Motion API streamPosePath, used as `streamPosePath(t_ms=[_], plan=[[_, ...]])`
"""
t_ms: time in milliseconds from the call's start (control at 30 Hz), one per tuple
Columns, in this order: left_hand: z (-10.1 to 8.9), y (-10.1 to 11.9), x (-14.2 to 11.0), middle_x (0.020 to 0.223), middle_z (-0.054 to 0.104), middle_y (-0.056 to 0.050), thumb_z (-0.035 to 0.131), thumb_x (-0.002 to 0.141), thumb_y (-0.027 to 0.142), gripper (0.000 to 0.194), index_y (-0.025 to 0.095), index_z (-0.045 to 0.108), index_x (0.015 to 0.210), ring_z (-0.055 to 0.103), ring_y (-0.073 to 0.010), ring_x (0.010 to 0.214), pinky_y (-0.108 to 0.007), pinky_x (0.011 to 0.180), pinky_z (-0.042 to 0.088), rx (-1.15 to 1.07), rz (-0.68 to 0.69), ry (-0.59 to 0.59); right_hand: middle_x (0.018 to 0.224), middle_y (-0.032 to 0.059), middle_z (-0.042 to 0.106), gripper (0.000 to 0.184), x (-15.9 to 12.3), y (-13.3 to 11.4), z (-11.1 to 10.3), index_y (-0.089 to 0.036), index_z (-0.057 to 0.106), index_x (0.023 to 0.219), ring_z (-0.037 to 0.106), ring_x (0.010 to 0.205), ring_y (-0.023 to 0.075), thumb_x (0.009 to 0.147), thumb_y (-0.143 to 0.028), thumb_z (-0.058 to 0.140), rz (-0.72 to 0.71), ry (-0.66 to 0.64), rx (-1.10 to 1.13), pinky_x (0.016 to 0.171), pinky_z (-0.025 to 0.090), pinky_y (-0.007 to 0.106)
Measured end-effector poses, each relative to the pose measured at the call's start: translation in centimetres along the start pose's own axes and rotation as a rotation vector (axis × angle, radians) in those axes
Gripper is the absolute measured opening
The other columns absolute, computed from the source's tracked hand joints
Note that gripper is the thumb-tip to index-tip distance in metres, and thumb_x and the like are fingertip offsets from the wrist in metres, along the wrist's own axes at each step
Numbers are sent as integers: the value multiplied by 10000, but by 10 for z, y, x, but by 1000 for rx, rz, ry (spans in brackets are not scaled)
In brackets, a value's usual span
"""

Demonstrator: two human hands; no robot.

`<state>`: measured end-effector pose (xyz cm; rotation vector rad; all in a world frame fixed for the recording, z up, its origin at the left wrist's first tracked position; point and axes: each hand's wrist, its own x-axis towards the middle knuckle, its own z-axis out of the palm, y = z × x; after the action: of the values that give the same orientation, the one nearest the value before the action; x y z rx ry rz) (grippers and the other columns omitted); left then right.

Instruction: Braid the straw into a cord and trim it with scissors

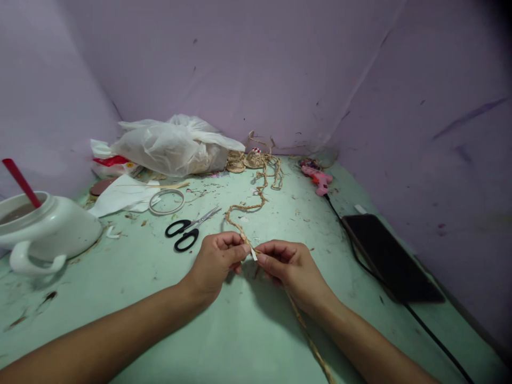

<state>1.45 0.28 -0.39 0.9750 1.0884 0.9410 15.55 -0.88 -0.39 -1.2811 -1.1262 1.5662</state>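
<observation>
Twisted straw-coloured cord (306,329) runs toward the camera from below the right hand (291,265), and a kinked length winds away beyond both hands' fingertips. The left hand (218,261) pinches the cord between thumb and bent forefinger; the right thumb and forefinger pinch it just beside, with a small white strip (254,256) poking out between the two sets of fingertips. Left of the left fingers lie black-handled scissors (192,224), then a white tape ring (165,213). Well right of the right fingers rests a dark phone (394,258).
</observation>
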Motion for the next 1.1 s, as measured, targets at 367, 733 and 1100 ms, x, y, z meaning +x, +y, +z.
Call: streamPosePath(t_ms=[367,733,1100], plan=[[-3,-9,3,452,417,56,599,661,285,187,133,522,585,335,-41,398,-186,387,213,122,69,-2,483,-31,451,170,1,5,-6,-119,635,625,338,459,63,687,-260,565,-83,-35,-154,454,258,211],[2,2,-4,431,428,51,580,655,281,195,130,512,553,335,-35,401,-172,392,238,236,101,15,502,-30,493,187,0,-1,-4,-115,604,614,366,441,50,620,-293,660,9,-80,-32,453,280,205],[-4,-7,4,398,401,65,616,630,269,200,138,497,536,335,-37,346,-162,341,250,109,21,45,574,11,583,201,1,-2,-6,-117,640,667,463,502,83,598,-304,670,-10,-124,-11,512,340,230]])
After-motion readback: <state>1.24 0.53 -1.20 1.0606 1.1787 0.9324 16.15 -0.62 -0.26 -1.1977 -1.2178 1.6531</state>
